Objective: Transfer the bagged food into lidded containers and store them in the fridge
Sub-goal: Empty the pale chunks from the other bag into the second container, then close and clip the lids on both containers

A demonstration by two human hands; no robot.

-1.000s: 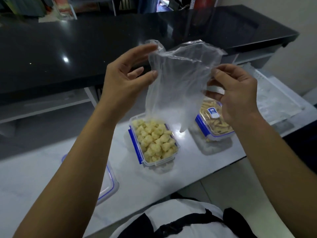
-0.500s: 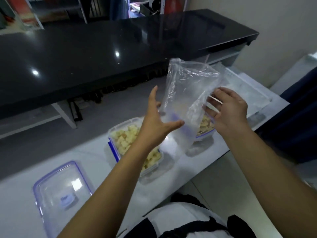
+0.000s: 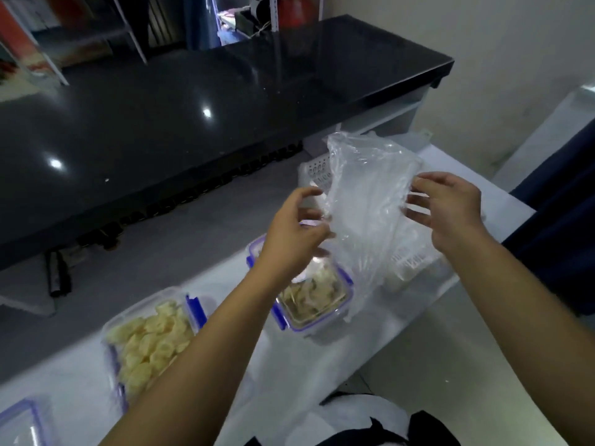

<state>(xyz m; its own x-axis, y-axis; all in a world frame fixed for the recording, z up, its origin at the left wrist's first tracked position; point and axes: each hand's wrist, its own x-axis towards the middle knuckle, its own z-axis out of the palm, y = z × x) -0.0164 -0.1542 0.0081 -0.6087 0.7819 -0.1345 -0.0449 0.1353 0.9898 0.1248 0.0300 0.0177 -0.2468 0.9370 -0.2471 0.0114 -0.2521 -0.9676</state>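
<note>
Empty plastic bag (image 3: 367,220) pinched between left hand (image 3: 294,230) and right hand (image 3: 450,214), above the lidded container (image 3: 314,297) near the tabletop's (image 3: 322,355) front edge (lid blurred). Risk: trailing film snagging, tipping the open container (image 3: 151,336).

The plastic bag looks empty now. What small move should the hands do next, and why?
Probably put the plastic bag aside on the white counter. Left hand and right hand hold it up with no food visible inside, while the open container of pale pieces has no lid on. A lid lies at the counter's left end.
</note>
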